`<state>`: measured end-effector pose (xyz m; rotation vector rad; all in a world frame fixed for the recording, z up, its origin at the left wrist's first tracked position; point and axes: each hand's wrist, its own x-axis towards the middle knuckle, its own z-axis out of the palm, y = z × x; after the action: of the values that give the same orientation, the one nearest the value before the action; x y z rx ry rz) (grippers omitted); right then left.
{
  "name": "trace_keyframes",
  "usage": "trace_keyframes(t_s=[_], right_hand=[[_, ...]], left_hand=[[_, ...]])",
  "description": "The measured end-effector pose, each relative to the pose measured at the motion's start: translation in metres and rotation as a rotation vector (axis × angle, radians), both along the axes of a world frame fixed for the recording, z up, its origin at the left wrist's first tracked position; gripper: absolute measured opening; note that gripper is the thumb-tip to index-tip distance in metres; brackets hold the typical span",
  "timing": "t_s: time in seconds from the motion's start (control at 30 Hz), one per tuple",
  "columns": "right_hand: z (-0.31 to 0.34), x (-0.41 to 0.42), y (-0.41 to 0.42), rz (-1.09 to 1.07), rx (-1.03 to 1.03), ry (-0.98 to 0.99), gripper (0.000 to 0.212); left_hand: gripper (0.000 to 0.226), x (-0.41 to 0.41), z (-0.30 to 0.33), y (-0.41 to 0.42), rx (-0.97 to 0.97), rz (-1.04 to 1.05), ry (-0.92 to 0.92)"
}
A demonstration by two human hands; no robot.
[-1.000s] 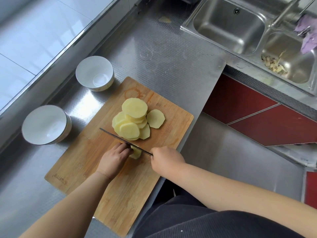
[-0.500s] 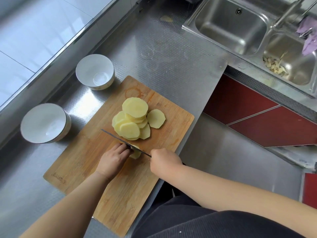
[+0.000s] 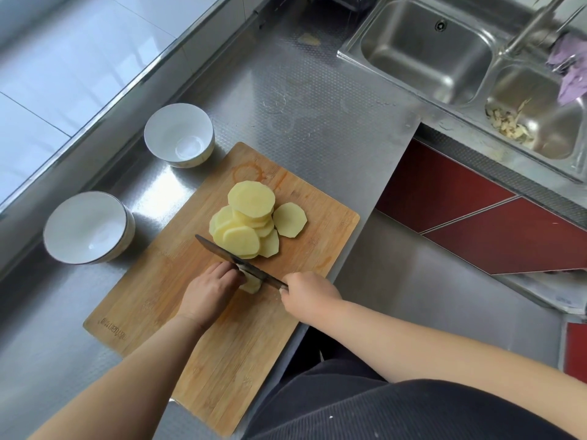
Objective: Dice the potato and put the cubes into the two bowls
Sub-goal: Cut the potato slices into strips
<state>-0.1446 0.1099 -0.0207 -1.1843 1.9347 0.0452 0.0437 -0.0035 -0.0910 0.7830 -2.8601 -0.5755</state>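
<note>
Wooden board (image 3: 178,300) bears round potato slices (image 3: 244,230); hands work a knife (image 3: 241,265).

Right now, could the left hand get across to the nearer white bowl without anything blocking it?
Probably yes. The left hand is holding the potato end piece on the cutting board; only bare board and steel counter lie between it and the nearer bowl. It would have to let go of the piece first.
</note>
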Motion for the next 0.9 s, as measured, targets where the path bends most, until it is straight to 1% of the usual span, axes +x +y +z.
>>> trace_keyframes(t_s=[0.47, 0.7, 0.73, 0.8, 0.83, 0.9], right_hand=[[0.014, 0.005, 0.001, 0.000, -0.005, 0.007, 0.026], [0.007, 0.014, 0.001, 0.023, 0.057, 0.055, 0.016], [0.005, 0.015, 0.001, 0.025, 0.066, 0.058, 0.016], [0.001, 0.017, 0.001, 0.021, 0.076, 0.061, 0.016], [0.000, 0.017, 0.002, 0.016, 0.080, 0.060, 0.016], [-0.002, 0.015, 0.003, 0.004, 0.087, 0.047, 0.018]], left_hand=[[0.025, 0.002, 0.000, -0.001, -0.039, -0.015, 0.009], [0.027, 0.004, -0.005, 0.002, 0.008, 0.033, 0.029], [0.025, 0.004, -0.006, 0.002, 0.006, 0.038, 0.035], [0.012, 0.005, -0.007, 0.002, -0.012, 0.028, 0.040], [0.009, 0.005, -0.007, 0.002, -0.016, 0.025, 0.042], [0.011, 0.006, -0.007, 0.002, -0.016, 0.020, 0.025]])
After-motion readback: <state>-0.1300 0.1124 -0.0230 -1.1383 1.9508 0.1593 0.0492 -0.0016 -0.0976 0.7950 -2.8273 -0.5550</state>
